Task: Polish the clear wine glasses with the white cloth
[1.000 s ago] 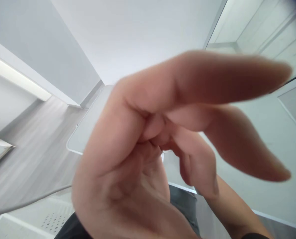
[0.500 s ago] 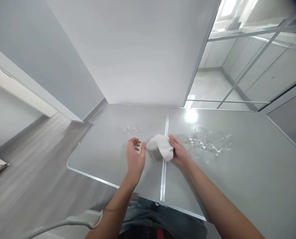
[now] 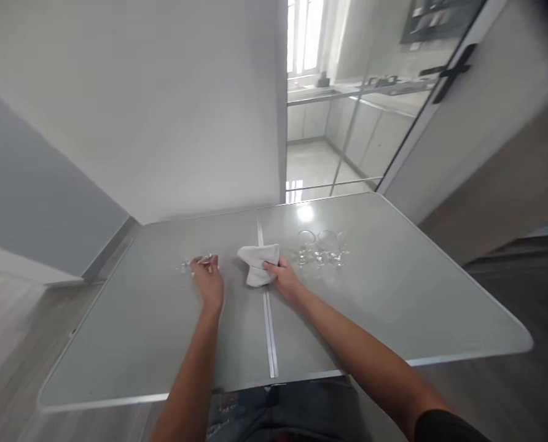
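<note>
1. While the right hand (image 3: 287,279) is gripping the white cloth (image 3: 258,263), thumb lying on top, the left hand (image 3: 208,281) is sitting well apart from it, on the person's left.
2. Left hand: fingers and thumb are bending inward, narrow, around some small clear glassware (image 3: 184,266); pieces are showing at the fingertips, but I'm not managing to tell whether it's gripping any.
3. Cloth: drooping to a point on its near side and covering part of the metal strip (image 3: 269,334) running down the middle of the table (image 3: 394,307). Can't tell if its underside is touching the tabletop.
4. Clear glasses (image 3: 320,256): standing in a cluster just beyond the right hand, to its right; outlines are overlapping, so I'm skipping a count.
5. Right arm: wearing a dark sleeve (image 3: 444,426), showing at the bottom edge.
6. Background: a glass panel (image 3: 329,147) is rising behind the table; a black handle (image 3: 453,73) is showing at upper right.
</note>
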A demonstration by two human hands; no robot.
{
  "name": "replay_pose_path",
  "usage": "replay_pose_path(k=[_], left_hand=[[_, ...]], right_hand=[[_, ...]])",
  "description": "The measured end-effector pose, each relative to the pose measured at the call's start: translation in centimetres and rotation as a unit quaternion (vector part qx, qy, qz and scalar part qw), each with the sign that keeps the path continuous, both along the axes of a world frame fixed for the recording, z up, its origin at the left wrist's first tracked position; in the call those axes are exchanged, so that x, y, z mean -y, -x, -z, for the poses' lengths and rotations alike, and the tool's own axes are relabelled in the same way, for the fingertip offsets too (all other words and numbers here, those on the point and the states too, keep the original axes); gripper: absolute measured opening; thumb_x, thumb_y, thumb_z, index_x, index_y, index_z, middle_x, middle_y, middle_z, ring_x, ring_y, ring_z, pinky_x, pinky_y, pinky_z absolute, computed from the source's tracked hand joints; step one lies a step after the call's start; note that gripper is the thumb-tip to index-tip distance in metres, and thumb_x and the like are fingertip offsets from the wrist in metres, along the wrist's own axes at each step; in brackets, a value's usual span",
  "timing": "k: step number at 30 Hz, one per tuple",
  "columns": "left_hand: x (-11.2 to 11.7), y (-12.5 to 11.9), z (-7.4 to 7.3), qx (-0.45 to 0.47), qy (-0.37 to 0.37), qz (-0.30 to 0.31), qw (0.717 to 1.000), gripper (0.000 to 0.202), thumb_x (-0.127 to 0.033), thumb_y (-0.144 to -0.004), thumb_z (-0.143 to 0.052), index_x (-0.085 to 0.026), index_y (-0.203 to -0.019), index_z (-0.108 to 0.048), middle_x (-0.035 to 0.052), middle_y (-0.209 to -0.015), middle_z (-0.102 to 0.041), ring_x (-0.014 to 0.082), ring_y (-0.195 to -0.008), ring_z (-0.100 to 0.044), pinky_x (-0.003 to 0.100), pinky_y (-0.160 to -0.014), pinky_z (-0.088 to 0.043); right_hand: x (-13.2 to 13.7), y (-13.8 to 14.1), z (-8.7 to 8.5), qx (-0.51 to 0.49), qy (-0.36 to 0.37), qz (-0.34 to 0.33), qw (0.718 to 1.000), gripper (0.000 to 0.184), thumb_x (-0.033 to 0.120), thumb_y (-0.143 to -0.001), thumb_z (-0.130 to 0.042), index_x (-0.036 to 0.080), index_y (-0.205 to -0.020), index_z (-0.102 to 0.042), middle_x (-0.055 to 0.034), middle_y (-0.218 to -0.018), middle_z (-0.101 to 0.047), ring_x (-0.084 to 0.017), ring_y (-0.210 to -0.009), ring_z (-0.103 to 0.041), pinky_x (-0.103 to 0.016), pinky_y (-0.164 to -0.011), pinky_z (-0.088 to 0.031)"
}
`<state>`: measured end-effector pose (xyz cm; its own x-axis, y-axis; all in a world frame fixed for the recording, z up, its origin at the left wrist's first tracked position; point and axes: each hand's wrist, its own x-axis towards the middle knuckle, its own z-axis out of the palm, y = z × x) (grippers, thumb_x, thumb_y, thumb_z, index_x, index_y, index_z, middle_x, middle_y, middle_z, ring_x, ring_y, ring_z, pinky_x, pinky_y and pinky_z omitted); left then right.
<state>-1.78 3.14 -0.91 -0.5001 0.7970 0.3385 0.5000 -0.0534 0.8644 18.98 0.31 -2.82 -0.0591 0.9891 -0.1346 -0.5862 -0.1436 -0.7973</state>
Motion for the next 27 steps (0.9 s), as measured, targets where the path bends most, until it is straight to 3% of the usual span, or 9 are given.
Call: replay_pose_path(k=[3, 5, 9, 12, 15, 20, 24, 27], left_hand=[[1.5, -0.4, -1.6, -0.056, -0.025, 0.056, 0.997, 0.042, -0.046, -0.095, -0.056, -0.019, -0.126, -0.05, 0.004, -0.092, -0.068, 0.0175, -0.079, -0.072, 0.029, -0.077, -0.053], [3.3, -0.5, -2.5, -0.129, -0.01, 0.111, 0.985, 0.049, -0.05, -0.089, -0.064, -0.022, -0.128, -0.055, 0.0019, -0.092, -0.067, 0.0144, -0.066, -0.068, 0.026, -0.07, -0.052], [5.8, 0.2, -2.2, -0.277, -0.03, 0.189, 0.941, 0.05, -0.052, -0.083, -0.073, -0.024, -0.123, -0.066, 0.0022, -0.085, -0.07, 0.0134, -0.063, -0.061, 0.025, -0.067, -0.049], [5.1, 1.1, -0.4, -0.324, -0.065, 0.249, 0.91, 0.048, -0.049, -0.086, -0.07, -0.023, -0.126, -0.067, 0.0019, -0.079, -0.07, 0.0114, -0.059, -0.057, 0.022, -0.062, -0.046], [3.0, 1.7, 1.0, -0.316, -0.069, 0.311, 0.893, 0.046, -0.048, -0.089, -0.067, -0.022, -0.127, -0.067, 0.0017, -0.08, -0.07, 0.01, -0.059, -0.057, 0.02, -0.059, -0.045], [-0.2, 1.3, 0.9, -0.308, -0.085, 0.404, 0.857, 0.046, -0.049, -0.087, -0.069, -0.025, -0.126, -0.068, 0.0046, -0.09, -0.075, 0.0129, -0.069, -0.063, 0.024, -0.072, -0.051], [-1.2, 0.9, 0.8, -0.289, -0.101, 0.412, 0.858, 0.043, -0.048, -0.086, -0.071, -0.025, -0.123, -0.071, 0.0058, -0.092, -0.075, 0.0151, -0.075, -0.066, 0.027, -0.077, -0.052], [-1.1, 1.1, 0.9, -0.246, -0.086, 0.425, 0.867, 0.046, -0.048, -0.084, -0.073, -0.023, -0.123, -0.071, 0.0041, -0.086, -0.074, 0.0139, -0.07, -0.063, 0.026, -0.072, -0.052]], right_hand=[[0.0, -0.4, -0.5, 0.119, -0.078, 0.097, 0.985, 0.034, 0.036, -0.074, -0.078, 0.02, -0.1, -0.063, -0.0035, -0.094, -0.07, -0.021, -0.088, -0.06, -0.036, -0.084, -0.05], [0.6, -0.6, -1.2, 0.202, -0.138, 0.126, 0.961, 0.026, 0.035, -0.079, -0.071, 0.02, -0.098, -0.062, -0.002, -0.092, -0.067, -0.019, -0.087, -0.057, -0.033, -0.083, -0.048], [1.8, -0.8, -2.6, 0.268, -0.189, 0.16, 0.931, 0.017, 0.024, -0.084, -0.056, 0.019, -0.098, -0.062, -0.0015, -0.092, -0.064, -0.017, -0.087, -0.056, -0.028, -0.079, -0.045], [2.1, -0.9, -3.2, 0.309, -0.227, 0.085, 0.92, 0.025, 0.015, -0.076, -0.053, 0.019, -0.099, -0.064, -0.0006, -0.088, -0.065, -0.016, -0.079, -0.055, -0.027, -0.074, -0.042], [2.2, -1.1, -3.4, 0.335, -0.259, -0.011, 0.906, 0.036, 0.013, -0.074, -0.052, 0.02, -0.108, -0.061, 0.0021, -0.083, -0.062, -0.013, -0.068, -0.05, -0.025, -0.066, -0.037], [1.7, -2.1, -3.4, 0.355, -0.245, -0.087, 0.898, 0.042, 0.014, -0.077, -0.048, 0.024, -0.118, -0.043, 0.0065, -0.074, -0.044, -0.013, -0.066, -0.04, -0.024, -0.063, -0.031], [1.4, -2.8, -3.7, 0.339, -0.24, -0.112, 0.903, 0.037, 0.017, -0.08, -0.047, 0.024, -0.115, -0.038, 0.0047, -0.08, -0.045, -0.014, -0.073, -0.042, -0.025, -0.068, -0.034], [1.5, -3.4, -4.4, 0.386, -0.292, -0.124, 0.866, 0.04, 0.017, -0.084, -0.047, 0.024, -0.121, -0.034, 0.0047, -0.079, -0.044, -0.014, -0.069, -0.041, -0.026, -0.068, -0.034]])
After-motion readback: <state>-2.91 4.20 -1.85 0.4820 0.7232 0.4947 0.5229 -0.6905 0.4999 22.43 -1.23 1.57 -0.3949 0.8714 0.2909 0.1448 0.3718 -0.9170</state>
